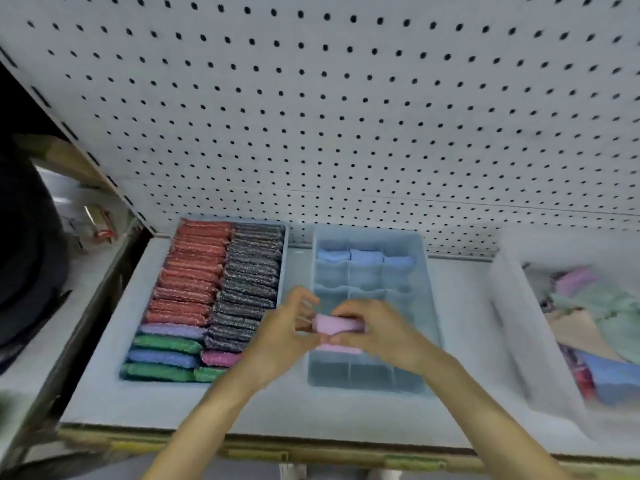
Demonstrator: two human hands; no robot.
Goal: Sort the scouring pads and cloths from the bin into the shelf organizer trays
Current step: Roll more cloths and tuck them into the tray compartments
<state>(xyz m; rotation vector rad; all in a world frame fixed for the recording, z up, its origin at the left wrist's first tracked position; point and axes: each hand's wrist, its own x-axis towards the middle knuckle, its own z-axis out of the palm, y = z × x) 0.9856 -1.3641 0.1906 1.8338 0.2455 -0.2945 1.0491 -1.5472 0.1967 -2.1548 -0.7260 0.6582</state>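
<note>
On the shelf (465, 327), the left tray (284, 239) is packed with rows of scouring pads (194, 271), red, dark, green, blue and pink. The left hand (280, 336) and right hand (379, 332) both pinch a folded pink cloth (337, 323) over the divided tray (426, 289), seemingly above a front compartment, though blur obscures which. Blue cloths (365, 256) fill its back row. The bin (512, 306) of mixed cloths stands rightmost.
</note>
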